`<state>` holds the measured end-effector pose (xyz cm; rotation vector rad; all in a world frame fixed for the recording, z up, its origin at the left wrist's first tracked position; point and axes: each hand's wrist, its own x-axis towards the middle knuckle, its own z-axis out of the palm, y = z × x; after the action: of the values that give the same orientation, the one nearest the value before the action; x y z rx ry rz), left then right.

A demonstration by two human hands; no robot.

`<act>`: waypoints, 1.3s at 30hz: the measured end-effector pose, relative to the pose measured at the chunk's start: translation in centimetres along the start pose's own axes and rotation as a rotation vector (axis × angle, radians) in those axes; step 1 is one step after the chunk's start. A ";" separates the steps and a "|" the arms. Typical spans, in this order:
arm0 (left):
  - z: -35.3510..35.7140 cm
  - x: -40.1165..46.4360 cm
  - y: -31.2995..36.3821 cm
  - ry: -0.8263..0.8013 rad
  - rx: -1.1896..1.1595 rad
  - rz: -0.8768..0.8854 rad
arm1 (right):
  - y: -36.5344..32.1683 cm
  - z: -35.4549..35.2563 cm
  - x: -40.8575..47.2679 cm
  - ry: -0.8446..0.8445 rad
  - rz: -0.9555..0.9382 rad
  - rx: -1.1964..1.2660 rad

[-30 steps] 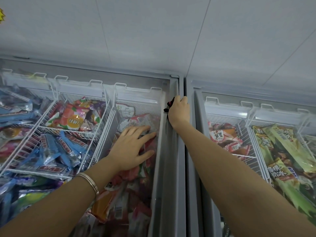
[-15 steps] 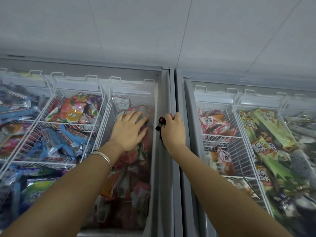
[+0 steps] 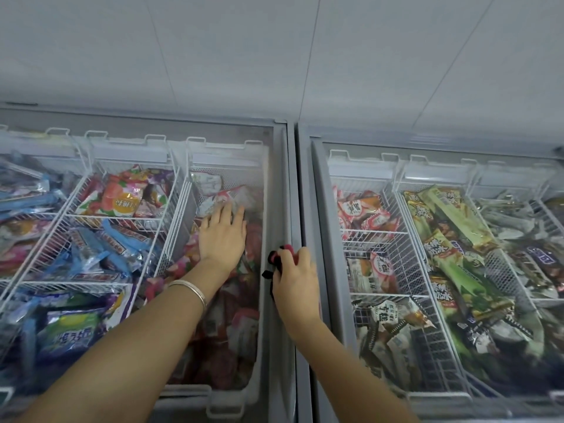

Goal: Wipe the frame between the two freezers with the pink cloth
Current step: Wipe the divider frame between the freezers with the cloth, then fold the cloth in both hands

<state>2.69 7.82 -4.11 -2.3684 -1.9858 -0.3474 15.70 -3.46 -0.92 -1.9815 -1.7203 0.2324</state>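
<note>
Mid-wipe: a right hand (image 3: 294, 282), fingers closed around a bunched pink cloth (image 3: 279, 257), presses the grey metal freezer frame (image 3: 291, 184); the stretch toward six o'clock seemingly remains. The left hand (image 3: 222, 236) rests flat, holding nothing.

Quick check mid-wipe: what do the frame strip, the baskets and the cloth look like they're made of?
Frame: smooth grey, dull sheen, likely plastic or painted metal; can't tell which. Baskets: thin white grid rods, probably coated wire. Pink cloth in the right hand: soft, bunched fabric with dark edging. Left hand rests flat on the left freezer's glass lid.
</note>
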 end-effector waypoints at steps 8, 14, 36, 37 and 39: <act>-0.3 -0.2 0.1 -0.010 0.019 0.004 | -0.4 -0.5 -0.6 0.065 -0.018 -0.042; -0.6 -0.5 0.0 0.000 0.065 0.013 | 0.3 -0.3 -0.6 0.050 -0.041 0.049; -8.2 -1.1 4.5 -0.403 -1.698 -0.587 | -5.2 -2.6 7.3 -0.065 0.006 0.517; -8.6 -1.1 4.0 -0.357 -1.729 -0.636 | -5.6 -2.5 7.4 -0.108 -0.004 0.531; -9.1 -0.9 2.6 -0.297 -1.741 -0.704 | -6.2 -2.3 7.6 -0.238 0.068 0.664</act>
<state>3.75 4.93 4.91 -1.7233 -3.2428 -2.8014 12.68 3.75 5.51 -1.5520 -1.4452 0.9603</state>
